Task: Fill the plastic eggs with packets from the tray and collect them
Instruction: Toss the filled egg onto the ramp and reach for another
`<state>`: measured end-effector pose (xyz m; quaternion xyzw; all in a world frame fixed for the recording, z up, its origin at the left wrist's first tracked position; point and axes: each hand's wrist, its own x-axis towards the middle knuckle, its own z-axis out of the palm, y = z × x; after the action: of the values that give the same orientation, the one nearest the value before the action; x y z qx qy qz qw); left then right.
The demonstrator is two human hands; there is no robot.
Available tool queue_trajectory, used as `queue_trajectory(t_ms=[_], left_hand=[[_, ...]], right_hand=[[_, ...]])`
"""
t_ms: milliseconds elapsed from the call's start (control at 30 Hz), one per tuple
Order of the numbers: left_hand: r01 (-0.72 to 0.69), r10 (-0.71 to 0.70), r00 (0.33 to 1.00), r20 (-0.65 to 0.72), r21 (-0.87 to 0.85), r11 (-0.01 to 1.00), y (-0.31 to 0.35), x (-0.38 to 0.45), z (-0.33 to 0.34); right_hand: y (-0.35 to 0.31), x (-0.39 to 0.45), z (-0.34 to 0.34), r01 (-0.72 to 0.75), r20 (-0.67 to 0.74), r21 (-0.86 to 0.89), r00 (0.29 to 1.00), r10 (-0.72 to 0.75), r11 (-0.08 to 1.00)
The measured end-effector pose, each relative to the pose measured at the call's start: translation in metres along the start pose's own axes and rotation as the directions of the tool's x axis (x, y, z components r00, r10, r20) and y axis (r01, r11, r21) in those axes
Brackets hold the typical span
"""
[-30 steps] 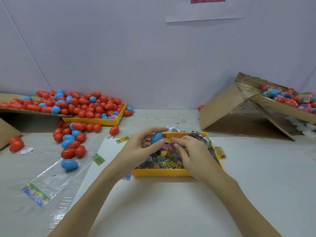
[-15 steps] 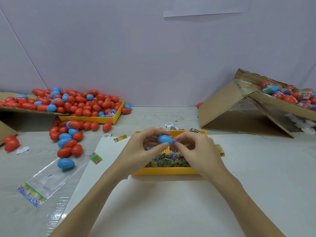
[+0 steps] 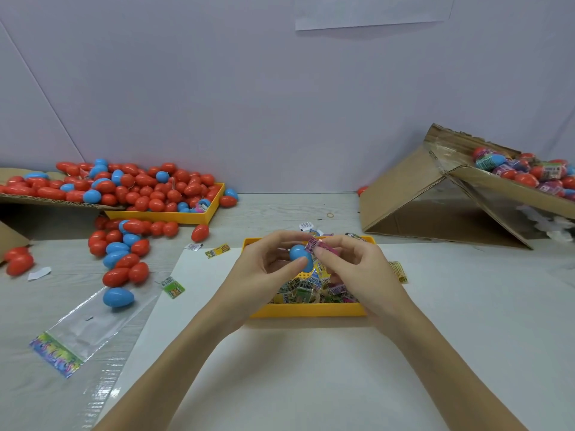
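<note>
My left hand [image 3: 264, 272] grips a blue plastic egg [image 3: 299, 256] between thumb and fingers, just above the yellow tray [image 3: 308, 311] of small colourful packets. Right beside the egg, my right hand [image 3: 354, 269] pinches a pink packet [image 3: 320, 246] that touches the egg's upper right side. Both hands hover over the middle of the tray. The packets [image 3: 306, 289] fill the tray's floor, partly hidden by my hands.
A heap of red and blue eggs [image 3: 130, 188] spills from a second yellow tray [image 3: 174, 216] at the back left. A cardboard box [image 3: 435, 197] at the right holds filled eggs [image 3: 525, 174]. A clear bag [image 3: 84, 328] and loose packets lie at the left.
My right hand has lifted a pink packet out of the tray and brought it against the blue egg. My left hand has raised the egg slightly toward the right.
</note>
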<state>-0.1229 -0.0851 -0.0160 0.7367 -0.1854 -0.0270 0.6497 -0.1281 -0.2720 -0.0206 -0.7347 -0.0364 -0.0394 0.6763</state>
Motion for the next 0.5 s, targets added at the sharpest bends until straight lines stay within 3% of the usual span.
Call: queue_trajectory(t_ms=[500], left_hand=[[0.007,-0.006,0.999,-0.034,0.012,1.000,0.0013,-0.0004,0.0015]], right_hand=[[0.0006,-0.0020,-0.0011,0.044,-0.186,-0.077,0.981,-0.058,0.996]])
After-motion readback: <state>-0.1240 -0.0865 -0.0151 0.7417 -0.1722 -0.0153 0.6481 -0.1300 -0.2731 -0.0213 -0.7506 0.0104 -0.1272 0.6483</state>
